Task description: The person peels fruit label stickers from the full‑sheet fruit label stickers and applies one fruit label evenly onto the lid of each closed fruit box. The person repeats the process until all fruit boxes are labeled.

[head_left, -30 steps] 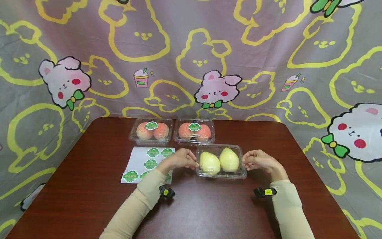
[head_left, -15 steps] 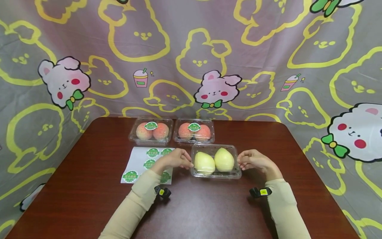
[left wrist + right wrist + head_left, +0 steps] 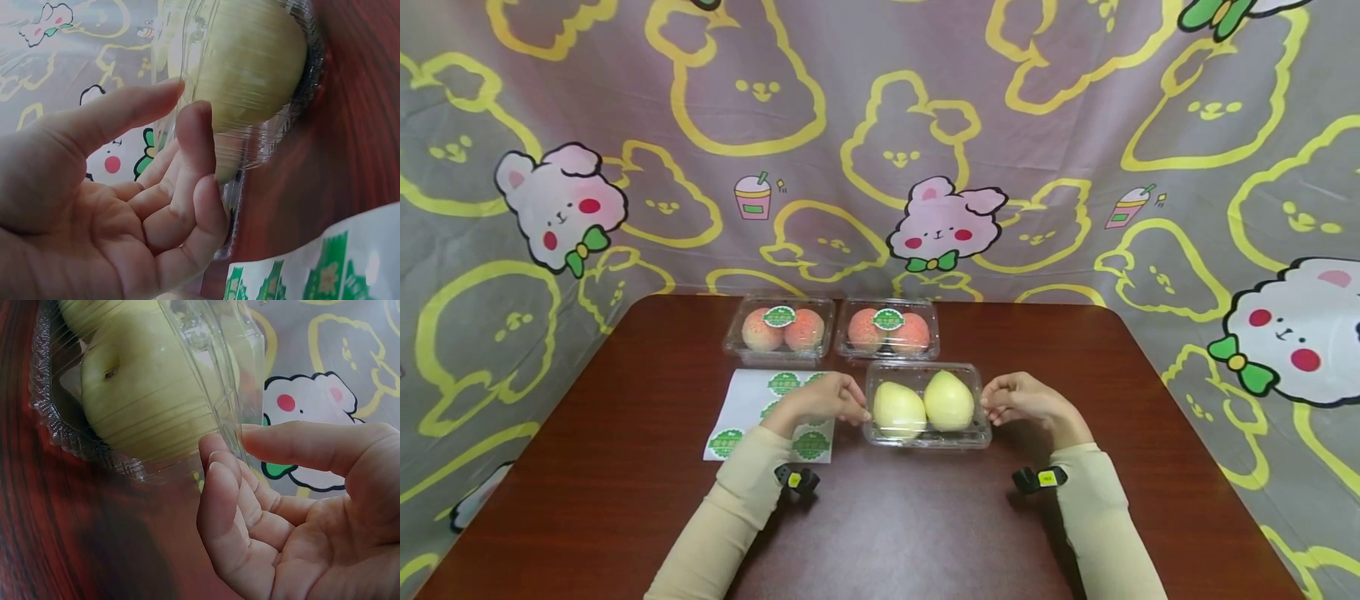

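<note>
A clear plastic clamshell box lies on the table between my hands, lid down, with two pale yellow-green pears inside. My left hand pinches the rim at its left end between thumb and forefinger. At the right end, my right hand has the same kind of pinch on the rim. In the left wrist view a pear shows through the plastic, close to the fingertips. The right wrist view shows the other pear with its dark hollow, and the thumb resting on the rim.
Behind stand two clear boxes, each with two pinkish peaches and a green round label: the left box and the right box. A white sticker sheet with several green labels lies left, partly under my left hand. A patterned curtain hangs behind the table.
Both hands have slid the pear box leftward along the table, still gripping its ends. The peach boxes and the sticker sheet have stayed put.
</note>
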A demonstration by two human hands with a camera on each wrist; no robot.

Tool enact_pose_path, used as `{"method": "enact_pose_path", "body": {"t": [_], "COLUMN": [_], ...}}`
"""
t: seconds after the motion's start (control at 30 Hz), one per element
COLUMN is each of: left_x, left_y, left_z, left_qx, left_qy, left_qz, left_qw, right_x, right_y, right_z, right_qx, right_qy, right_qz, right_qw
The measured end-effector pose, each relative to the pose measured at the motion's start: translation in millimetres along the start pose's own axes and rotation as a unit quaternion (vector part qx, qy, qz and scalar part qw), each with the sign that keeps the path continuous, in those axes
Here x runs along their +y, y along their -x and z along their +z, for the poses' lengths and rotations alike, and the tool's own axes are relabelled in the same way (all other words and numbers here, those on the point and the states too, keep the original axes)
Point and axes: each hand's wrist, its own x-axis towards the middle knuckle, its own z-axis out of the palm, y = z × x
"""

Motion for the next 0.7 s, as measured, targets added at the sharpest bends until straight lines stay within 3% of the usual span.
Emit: {"method": "enact_pose_path", "body": {"t": [0.37,0.7], "left_x": [-4.3,-8.0], "left_y": [6.6,14.4], "left_z": [-10.7,-19.8], "left_qx": [0.008,-0.005], "left_qy": [-0.027,-0.035], "left_qz": [-0.016,-0.018], "left_qw": [0.9995,0.9992], "right_x": [-7.0,-12.0], "right_y": [-9.1,-14.6], "right_z": [10.5,18.7], "right_qx": [0.000,-0.008], "right_qy": [-0.009,0.005], "right_qz": [0.013,0.009], "right_qw": [1.000,1.000]}}
